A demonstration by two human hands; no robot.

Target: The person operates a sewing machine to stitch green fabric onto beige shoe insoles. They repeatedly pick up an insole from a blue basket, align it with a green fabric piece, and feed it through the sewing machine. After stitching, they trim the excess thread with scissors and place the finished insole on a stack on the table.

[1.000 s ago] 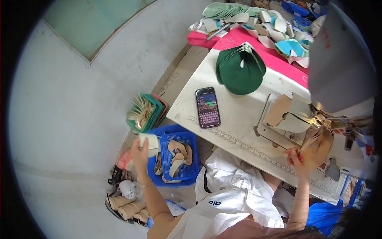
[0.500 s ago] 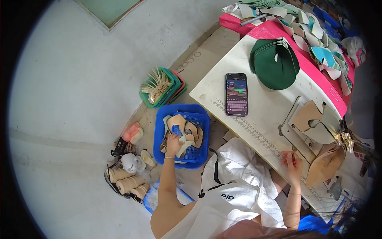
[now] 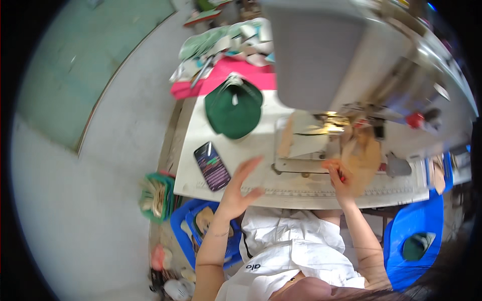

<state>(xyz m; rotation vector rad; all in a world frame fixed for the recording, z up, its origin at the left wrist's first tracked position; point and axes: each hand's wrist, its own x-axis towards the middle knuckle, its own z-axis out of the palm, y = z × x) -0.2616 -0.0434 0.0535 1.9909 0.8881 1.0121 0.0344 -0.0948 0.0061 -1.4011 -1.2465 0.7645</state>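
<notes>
Hovering over the near edge of the white surface (image 3: pixel 195 128), the left hand (image 3: pixel 235 198) is blurred and spread wide, thumb well apart from the fingers, with nothing in it. Just to its left lies a phone (image 3: pixel 212 166), screen lit. The right hand (image 3: pixel 342 184) is narrow, fingers drawn together, with a small red thing (image 3: pixel 342 176) at them; I cannot tell what that is. A tan piece (image 3: pixel 369 160) lies just beside the right hand, on its right; whether they touch is unclear. Ahead of the right hand and a little to its left, a cream piece (image 3: pixel 309 138) lies flat, its right end at the lit needle area of the sewing machine (image 3: pixel 316 55). Farther ahead of the left hand sits a dark green fabric stack (image 3: pixel 233 118)
</notes>
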